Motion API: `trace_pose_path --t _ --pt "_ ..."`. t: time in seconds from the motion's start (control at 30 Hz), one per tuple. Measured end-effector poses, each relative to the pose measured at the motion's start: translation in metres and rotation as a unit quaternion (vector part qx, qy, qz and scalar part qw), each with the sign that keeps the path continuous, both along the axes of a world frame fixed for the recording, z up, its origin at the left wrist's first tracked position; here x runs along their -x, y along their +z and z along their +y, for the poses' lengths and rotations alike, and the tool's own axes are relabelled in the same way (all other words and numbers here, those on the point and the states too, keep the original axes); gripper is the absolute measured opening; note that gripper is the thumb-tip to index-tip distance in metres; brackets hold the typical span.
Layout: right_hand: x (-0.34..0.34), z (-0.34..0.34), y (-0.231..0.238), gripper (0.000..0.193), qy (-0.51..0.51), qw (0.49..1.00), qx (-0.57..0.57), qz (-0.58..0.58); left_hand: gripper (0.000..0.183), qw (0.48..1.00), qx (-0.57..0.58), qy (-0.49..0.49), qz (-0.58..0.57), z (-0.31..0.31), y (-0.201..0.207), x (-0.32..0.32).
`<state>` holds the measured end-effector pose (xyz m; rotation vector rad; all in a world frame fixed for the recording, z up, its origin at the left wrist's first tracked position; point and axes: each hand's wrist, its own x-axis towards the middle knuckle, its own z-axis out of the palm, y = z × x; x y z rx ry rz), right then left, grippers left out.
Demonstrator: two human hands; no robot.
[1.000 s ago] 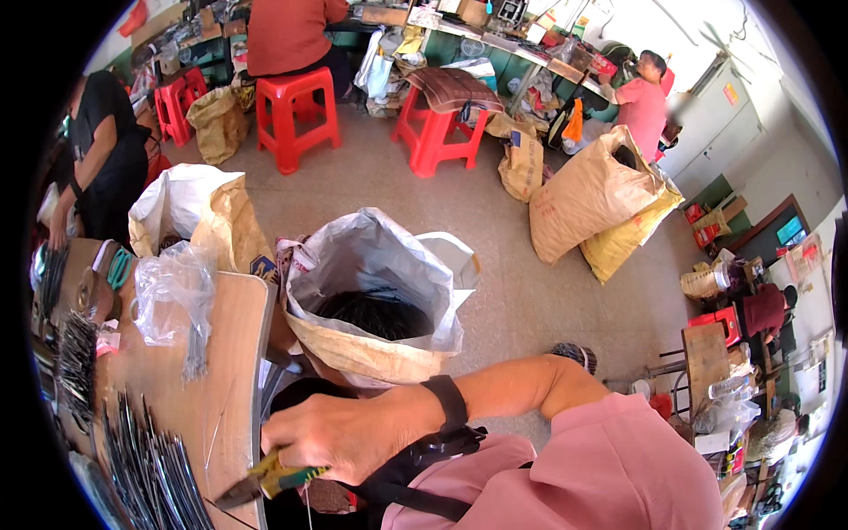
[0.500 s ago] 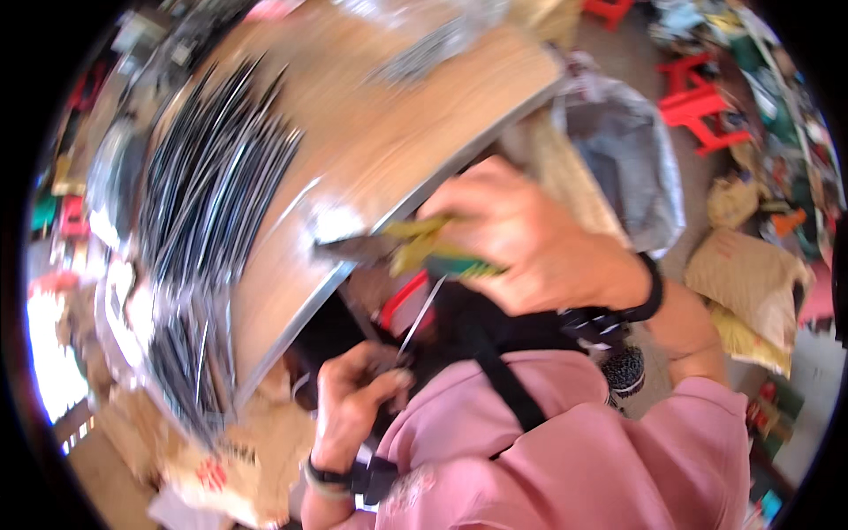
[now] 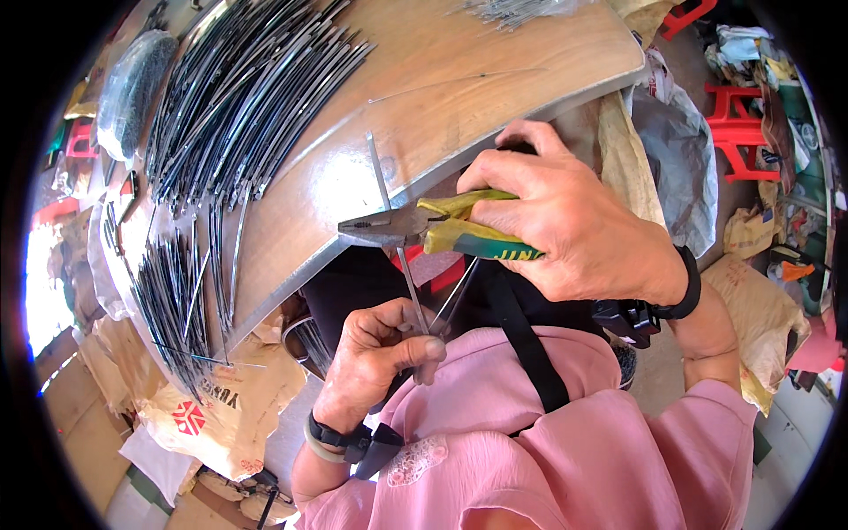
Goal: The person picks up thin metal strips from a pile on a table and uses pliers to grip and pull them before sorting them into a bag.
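Note:
My right hand (image 3: 570,221) is wrapped round the yellow-and-green handles of a pair of combination pliers (image 3: 402,226). Their dark jaws point left, over the table's near edge. Pinched between the thumb and fingers of my left hand (image 3: 380,353) are the lower ends of thin metal strips. One metal strip (image 3: 378,172) rises from that pinch and crosses the pliers' jaws, its tip standing above them. I cannot tell whether the jaws grip it. A second thin strip (image 3: 458,291) slants up and right from the same fingers, below the pliers' handles.
On the wooden table (image 3: 442,132) lies a large pile of dark metal strips (image 3: 256,97), with a smaller bundle (image 3: 172,300) nearer me. A single thin wire (image 3: 459,84) lies apart. Right of the table are a grey plastic-lined sack (image 3: 676,159) and red stools (image 3: 738,132).
A metal strip now stands up across the pliers' jaws, where before only one strip showed, slanting from my left hand. The view has shifted, and the blur is gone.

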<state>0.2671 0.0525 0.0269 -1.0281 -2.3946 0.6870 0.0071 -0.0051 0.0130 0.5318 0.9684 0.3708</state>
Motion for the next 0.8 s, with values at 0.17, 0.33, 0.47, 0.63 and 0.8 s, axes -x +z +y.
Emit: trace_pose_path --t 0.17,0.33,0.47,0.63,0.8 --pt "0.006 -0.004 -0.002 0.019 0.007 1.000 -0.004 -0.020 0.012 1.000 -0.004 -0.003 -0.003 -0.002 -0.001 0.005" --pt "0.008 -0.007 0.008 0.023 0.000 0.999 0.018 -0.032 0.024 0.992 -0.126 -0.020 -0.013 0.017 -0.002 0.022" --pt "0.012 -0.007 0.014 0.025 0.003 1.000 -0.015 0.001 0.018 0.990 -0.139 -0.008 -0.019 0.037 0.008 0.013" --pt "0.016 -0.013 0.018 0.028 0.010 1.000 -0.015 -0.007 0.028 0.998 0.000 -0.070 -0.003 0.042 0.010 -0.010" --pt "0.015 -0.011 0.008 0.026 -0.021 0.997 -0.078 -0.007 0.011 0.988 0.103 0.067 -0.096 0.028 0.002 -0.030"
